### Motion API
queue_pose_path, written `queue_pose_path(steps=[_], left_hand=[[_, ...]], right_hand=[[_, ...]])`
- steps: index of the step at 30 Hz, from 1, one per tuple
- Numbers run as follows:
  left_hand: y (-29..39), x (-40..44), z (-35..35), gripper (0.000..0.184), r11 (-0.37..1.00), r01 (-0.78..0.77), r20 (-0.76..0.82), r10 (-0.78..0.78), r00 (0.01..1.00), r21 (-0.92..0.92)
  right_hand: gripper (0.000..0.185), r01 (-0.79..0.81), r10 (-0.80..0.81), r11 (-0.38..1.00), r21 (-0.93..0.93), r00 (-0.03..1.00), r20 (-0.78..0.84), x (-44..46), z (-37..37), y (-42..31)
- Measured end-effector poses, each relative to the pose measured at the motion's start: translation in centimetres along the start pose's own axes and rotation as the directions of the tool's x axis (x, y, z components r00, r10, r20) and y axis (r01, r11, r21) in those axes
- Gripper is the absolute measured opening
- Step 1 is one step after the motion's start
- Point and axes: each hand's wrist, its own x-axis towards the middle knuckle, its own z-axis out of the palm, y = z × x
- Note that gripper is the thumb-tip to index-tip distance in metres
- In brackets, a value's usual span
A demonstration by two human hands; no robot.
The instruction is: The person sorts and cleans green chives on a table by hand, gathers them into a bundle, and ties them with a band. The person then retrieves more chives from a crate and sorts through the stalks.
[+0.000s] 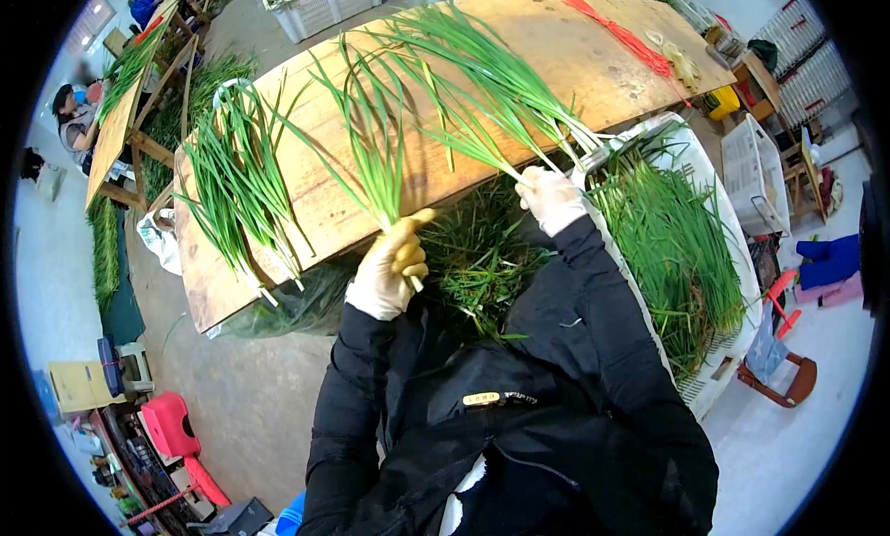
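Note:
My left hand (389, 262), in a pale glove stained yellow, is closed round the white stem ends of a small bunch of garlic chives (378, 170), whose leaves fan out over the wooden table (311, 165). At the table's near edge my gloved right hand (549, 200) pinches the stem end of a few more garlic chives (477, 148). Just beyond it lies a loose pile of chives (491, 68), roots towards me. To the left rest further chive bunches (243, 174) with their white ends at the edge.
A white crate (732, 221) full of chives (672, 248) stands against my right side. Leafy trimmings (477, 258) fill the space below the table edge. Red ties (626, 37) and a pale glove (677, 63) lie at the far right. Another person (79, 123) sits at a table far left.

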Motion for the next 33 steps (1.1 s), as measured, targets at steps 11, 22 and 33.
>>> queue_pose_path(steps=[11,22,33], left_hand=[[-0.7,-0.1,0.1,0.046,0.884,-0.093,-0.182,0.196,0.963,0.459],[-2.4,-0.8,0.4,0.020,0.903,-0.043,-0.201,0.141,0.969,0.427],[-1.7,-1.8,-1.2,0.014,0.886,-0.178,-0.239,0.301,0.923,0.428]], right_hand=[[0.036,-0.281,-0.115,0.474,0.835,0.920,0.375,-5.9,1.8,-4.1],[0.057,-0.032,-0.186,0.814,0.580,0.932,0.312,-7.6,2.3,-6.4],[0.018,-0.376,-0.178,-0.450,0.810,0.927,0.331,-4.4,5.2,-6.1]])
